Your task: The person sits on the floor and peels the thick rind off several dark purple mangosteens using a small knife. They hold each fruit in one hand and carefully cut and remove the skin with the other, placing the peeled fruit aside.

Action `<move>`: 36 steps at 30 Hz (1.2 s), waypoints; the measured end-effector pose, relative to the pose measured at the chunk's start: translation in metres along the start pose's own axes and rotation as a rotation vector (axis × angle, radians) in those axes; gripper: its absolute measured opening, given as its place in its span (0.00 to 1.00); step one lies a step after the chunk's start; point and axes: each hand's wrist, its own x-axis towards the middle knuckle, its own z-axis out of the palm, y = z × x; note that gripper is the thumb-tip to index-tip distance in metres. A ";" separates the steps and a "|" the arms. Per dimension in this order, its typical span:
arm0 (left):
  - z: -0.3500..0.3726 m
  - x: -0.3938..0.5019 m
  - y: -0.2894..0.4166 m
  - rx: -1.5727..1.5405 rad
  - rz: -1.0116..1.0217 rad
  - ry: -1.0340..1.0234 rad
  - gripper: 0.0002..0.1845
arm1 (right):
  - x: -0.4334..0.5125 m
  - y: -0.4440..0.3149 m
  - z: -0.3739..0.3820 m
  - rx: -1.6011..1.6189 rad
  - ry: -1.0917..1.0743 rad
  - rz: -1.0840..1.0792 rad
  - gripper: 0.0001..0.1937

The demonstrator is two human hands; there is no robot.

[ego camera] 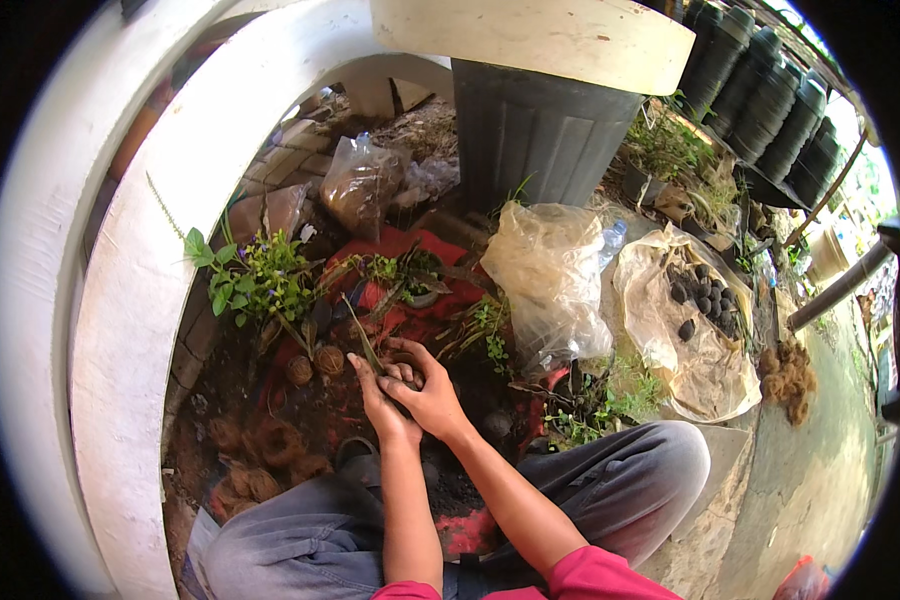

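Note:
Both my hands come together in front of me, cupped around the base of a small plant (362, 334) with long narrow leaves pointing up and to the left. My left hand (384, 401) supports it from the left and below. From the right, my right hand (426, 386) curls its fingers around the same base, where dark soil seems to show; the hands hide most of it. Just left of my hands lie two fibre-wrapped balls (329, 361) on a soil-covered red sheet (281, 390). Clumps of brown coconut fibre (247, 484) rest at the lower left.
A flowering plant (270, 281) stands left, near a white curved structure (142, 225). A cloudy plastic bag (547, 277) sits to the right, beside a spread sheet (652, 337) holding dark balls (709, 300). Behind is a grey ribbed container (544, 135); a fibre clump (787, 379) lies far right.

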 end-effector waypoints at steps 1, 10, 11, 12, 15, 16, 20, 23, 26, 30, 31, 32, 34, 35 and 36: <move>0.000 0.000 -0.001 -0.013 0.010 -0.047 0.32 | 0.000 0.000 0.001 0.043 0.002 0.019 0.29; 0.005 0.003 0.000 0.295 0.121 -0.282 0.33 | 0.007 0.008 -0.008 0.425 0.181 0.214 0.24; 0.004 0.004 0.000 0.368 0.170 -0.348 0.32 | 0.009 0.010 -0.010 0.601 0.178 0.221 0.23; 0.004 0.005 -0.001 0.267 0.149 -0.302 0.26 | 0.011 0.012 -0.011 0.775 0.172 0.226 0.22; -0.001 0.009 -0.006 0.081 0.230 -0.263 0.25 | 0.013 0.016 -0.016 1.005 0.229 0.274 0.18; -0.005 0.011 -0.004 -0.026 0.162 -0.309 0.28 | 0.012 0.016 -0.017 1.016 0.259 0.286 0.18; -0.018 0.020 -0.003 -0.286 0.117 -0.578 0.29 | 0.012 0.012 -0.021 0.986 0.361 0.268 0.15; -0.025 0.023 -0.001 -0.866 -0.086 -0.762 0.32 | 0.011 0.005 -0.020 0.944 0.336 0.257 0.12; -0.027 0.024 0.000 -0.406 0.118 -0.575 0.32 | 0.009 0.001 -0.018 0.855 0.275 0.261 0.11; -0.026 0.024 -0.007 -0.095 0.212 -0.447 0.29 | 0.006 0.003 -0.011 0.863 0.225 0.262 0.12; -0.026 0.024 -0.010 -0.106 0.165 -0.376 0.29 | 0.006 0.003 -0.009 0.889 0.176 0.238 0.13; -0.027 0.023 -0.015 -0.146 0.086 -0.316 0.29 | 0.007 0.002 -0.009 0.743 0.156 0.283 0.16; -0.027 0.023 -0.022 -0.119 0.114 -0.446 0.30 | 0.004 -0.001 -0.005 -0.221 0.075 -0.209 0.20; -0.027 0.022 -0.026 -0.129 0.129 -0.534 0.31 | 0.002 -0.003 -0.004 -0.694 0.031 -0.347 0.22; -0.028 0.021 -0.029 -0.258 0.079 -0.591 0.32 | -0.005 -0.005 0.000 -0.993 0.080 -0.377 0.29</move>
